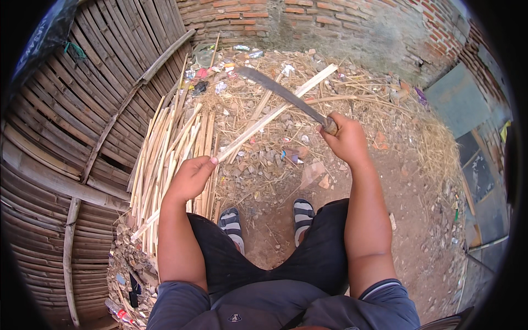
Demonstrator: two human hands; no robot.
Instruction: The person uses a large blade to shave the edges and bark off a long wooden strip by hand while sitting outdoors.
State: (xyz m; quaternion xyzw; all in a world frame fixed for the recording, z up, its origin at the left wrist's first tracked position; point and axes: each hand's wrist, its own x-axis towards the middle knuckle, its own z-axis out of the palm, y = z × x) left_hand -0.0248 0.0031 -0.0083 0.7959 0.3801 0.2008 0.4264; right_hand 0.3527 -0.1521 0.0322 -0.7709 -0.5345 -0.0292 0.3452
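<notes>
My right hand (345, 138) is wrapped round the short handle of a machete (286, 94). Its long, dark, slightly curved blade points up and to the left. My left hand (192, 177) is closed on a long pale bamboo strip (269, 116), which slants from beside my left thigh up to the far right. The blade crosses over the strip near its upper half; whether the two touch I cannot tell. Beside my left hand lies a pile of split bamboo strips (157, 176) on the ground.
A bamboo slat wall (71, 121) rises close on the left. At the back stands a brick wall (308, 22). Grey panels (457, 99) lean at the right. Wood shavings, stones and litter (220, 88) cover the ground, and straw (440, 143) lies at the right.
</notes>
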